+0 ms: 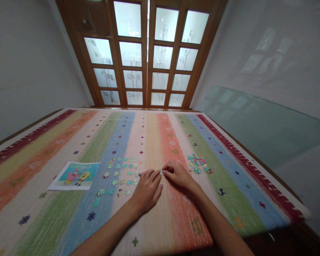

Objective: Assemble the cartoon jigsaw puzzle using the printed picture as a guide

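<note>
My right hand point(178, 175) pinches a small pale jigsaw piece point(161, 172) between thumb and fingertips, low over the middle of the striped cloth. My left hand point(148, 188) rests palm down beside it, fingers stretched out and thumb apart, its index fingertip close to or touching that piece. Left of my left hand, loose jigsaw pieces point(129, 182) lie spread in rough rows; the hand hides some of them. A heap of mixed jigsaw pieces point(198, 163) sits to the right, beyond my right hand.
A printed cartoon picture point(78, 175) lies flat on the left. The striped tablecloth point(154, 142) covers the table, whose near edge drops off at the lower right. Wooden glass-paned doors point(148, 85) stand behind it, and a glass panel point(261, 113) is against the right wall.
</note>
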Demonstrator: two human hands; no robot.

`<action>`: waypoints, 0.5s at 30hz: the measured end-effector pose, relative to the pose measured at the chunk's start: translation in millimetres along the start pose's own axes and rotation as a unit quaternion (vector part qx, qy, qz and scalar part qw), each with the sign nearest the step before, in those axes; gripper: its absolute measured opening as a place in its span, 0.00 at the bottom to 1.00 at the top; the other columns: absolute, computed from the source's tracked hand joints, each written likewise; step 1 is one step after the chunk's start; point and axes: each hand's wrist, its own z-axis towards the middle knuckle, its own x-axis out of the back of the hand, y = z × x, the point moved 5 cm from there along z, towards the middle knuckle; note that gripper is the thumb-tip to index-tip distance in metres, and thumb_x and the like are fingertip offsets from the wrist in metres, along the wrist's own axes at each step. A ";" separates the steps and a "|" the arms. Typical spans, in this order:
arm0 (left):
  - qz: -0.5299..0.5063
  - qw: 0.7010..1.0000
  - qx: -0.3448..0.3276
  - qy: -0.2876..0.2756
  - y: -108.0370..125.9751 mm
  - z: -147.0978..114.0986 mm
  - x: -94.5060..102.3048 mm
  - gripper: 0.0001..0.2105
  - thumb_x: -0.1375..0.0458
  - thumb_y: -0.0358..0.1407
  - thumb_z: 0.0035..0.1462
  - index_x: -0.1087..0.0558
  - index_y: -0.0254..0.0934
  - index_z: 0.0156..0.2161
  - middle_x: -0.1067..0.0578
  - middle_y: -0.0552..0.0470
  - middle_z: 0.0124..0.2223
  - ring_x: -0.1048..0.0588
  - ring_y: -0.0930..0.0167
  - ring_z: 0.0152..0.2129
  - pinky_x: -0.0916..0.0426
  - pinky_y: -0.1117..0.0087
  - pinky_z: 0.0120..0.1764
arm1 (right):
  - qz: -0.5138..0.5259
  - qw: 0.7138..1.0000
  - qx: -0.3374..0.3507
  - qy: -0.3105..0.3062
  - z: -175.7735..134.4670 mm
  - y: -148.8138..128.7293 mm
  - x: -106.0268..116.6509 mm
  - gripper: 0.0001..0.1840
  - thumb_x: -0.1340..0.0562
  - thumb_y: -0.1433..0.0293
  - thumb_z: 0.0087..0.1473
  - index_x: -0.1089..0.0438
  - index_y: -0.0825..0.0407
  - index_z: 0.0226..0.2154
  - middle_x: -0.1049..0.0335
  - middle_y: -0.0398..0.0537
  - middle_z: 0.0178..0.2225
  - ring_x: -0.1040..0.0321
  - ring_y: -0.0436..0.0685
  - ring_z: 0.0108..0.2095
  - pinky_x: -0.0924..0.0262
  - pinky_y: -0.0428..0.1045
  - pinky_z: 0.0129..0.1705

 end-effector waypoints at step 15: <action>0.121 0.992 0.023 0.000 11.8 4.5 -6.2 0.17 0.50 0.38 0.72 0.29 0.31 0.59 0.25 0.38 0.57 0.31 0.53 0.58 0.40 0.49 0.58 | 0.004 1.000 -0.001 -0.009 -3.4 3.0 -5.0 0.05 0.36 0.75 0.57 0.23 0.53 0.34 0.25 0.48 0.32 0.30 0.55 0.34 0.38 0.50 0.39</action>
